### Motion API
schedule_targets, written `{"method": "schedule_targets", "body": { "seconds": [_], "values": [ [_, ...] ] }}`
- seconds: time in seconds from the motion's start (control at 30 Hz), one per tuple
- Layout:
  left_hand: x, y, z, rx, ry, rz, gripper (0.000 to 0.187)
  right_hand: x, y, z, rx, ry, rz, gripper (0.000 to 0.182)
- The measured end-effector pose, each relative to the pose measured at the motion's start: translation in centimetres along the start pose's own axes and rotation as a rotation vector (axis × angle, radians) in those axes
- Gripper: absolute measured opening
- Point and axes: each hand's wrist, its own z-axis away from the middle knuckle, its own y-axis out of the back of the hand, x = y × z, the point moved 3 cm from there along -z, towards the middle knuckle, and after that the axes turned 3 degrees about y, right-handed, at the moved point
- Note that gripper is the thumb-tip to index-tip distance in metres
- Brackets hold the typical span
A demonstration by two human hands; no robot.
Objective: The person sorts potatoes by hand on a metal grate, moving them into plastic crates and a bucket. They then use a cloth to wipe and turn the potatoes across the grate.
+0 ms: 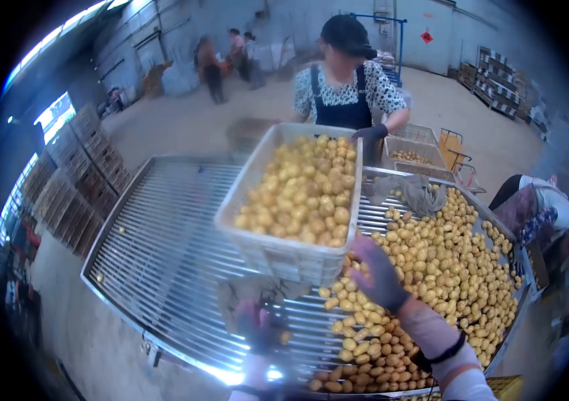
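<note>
A white plastic crate [284, 250] full of yellow potatoes is tilted over the metal roller table [164, 247]. A co-worker [341, 87] across the table has a gloved hand at its far right corner. My right hand [379, 274], in a grey and purple glove, is beside the crate's near right corner with its fingers apart. Below the crate, my left hand [257, 321] is blurred by motion, close to a grey cloth [264, 294]; its fingers cannot be made out. Loose potatoes [451, 267] cover the right part of the table.
Another cloth [414, 192] lies near the table's far edge. Crates [414, 150] stand behind it on the right. A person [541, 207] bends at the right. Stacked crates [74, 180] stand at the left, and several people are in the background.
</note>
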Motion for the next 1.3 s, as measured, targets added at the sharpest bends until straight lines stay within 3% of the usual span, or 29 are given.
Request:
{"method": "schedule_targets", "body": {
  "seconds": [0.1,0.17,0.27,0.37,0.5,0.6,0.73,0.77,0.83,0.93,1.0,1.1,1.17,1.2,1.23,1.27,1.3],
  "values": [
    [-3.8,-0.8,-0.2,-0.019,0.139,0.152,0.046,-4.0,-6.9,-8.2,-0.134,0.07,-0.127,0.047],
    [-7.9,-2.9,2.2,-0.091,0.127,0.132,0.055,-5.9,-10.4,-12.3,-0.606,-0.214,0.126,0.038],
    [-8.1,-3.0,2.1,-0.163,0.136,0.077,0.056,-2.6,-15.9,-14.4,-0.757,-0.112,0.264,0.037],
    [-7.4,-2.6,1.6,-0.205,0.167,0.06,0.058,-3.1,-15.0,-13.2,-0.526,-0.059,0.201,0.04],
    [-7.5,-1.9,1.5,-0.261,0.18,0.03,0.059,-3.9,-12.1,-11.9,-0.543,-0.176,0.251,0.044],
    [-7.4,-1.5,1.3,-0.29,0.195,0.025,0.061,-2.9,-8.8,-9.2,-0.407,-0.087,0.259,0.041],
    [-10.2,-4.5,2.9,-0.237,0.195,0.03,0.061,0.2,-2.3,-2.4,-0.038,-0.057,0.103,0.027],
    [-10.0,-4.6,2.7,-0.312,0.249,0.023,0.062,0.7,-0.7,-0.8,0.035,-0.07,0.057,0.027],
    [-7.3,-2.6,0.1,-0.463,0.36,0.002,0.063,1.6,1.9,2.6,0.079,-0.228,-0.008,0.024],
    [0.7,0.8,-4.3,-0.336,0.202,0.167,0.062,3.8,3.2,9.1,0.184,-0.249,0.0,0.021],
    [6.3,3.0,-7.9,-0.471,0.176,0.22,0.062,4.5,2.5,14.4,0.26,-0.603,-0.374,0.02],
    [9.7,0.5,-8.2,-0.56,0.307,0.879,0.057,5.0,2.6,17.5,0.34,-0.75,-0.422,0.018],
    [8.1,-4.4,-7.4,-0.569,0.265,0.96,0.058,4.0,1.7,17.3,0.486,-0.793,-0.654,0.021],
    [6.2,-7.3,-6.9,-0.563,0.222,0.947,0.058,3.8,0.9,16.8,0.627,-0.829,-0.959,0.023],
    [3.8,-10.0,-5.8,-0.557,0.183,0.922,0.059,4.2,0.9,17.2,0.369,-0.854,-0.632,0.028],
    [1.6,-12.4,-5.0,-0.561,0.158,0.911,0.059,2.8,2.0,15.9,0.369,-0.848,-0.739,0.034],
    [-0.2,-13.9,-4.4,-0.577,0.168,0.931,0.059,2.7,2.7,15.6,0.298,-0.865,-0.656,0.037]
  ]
}}
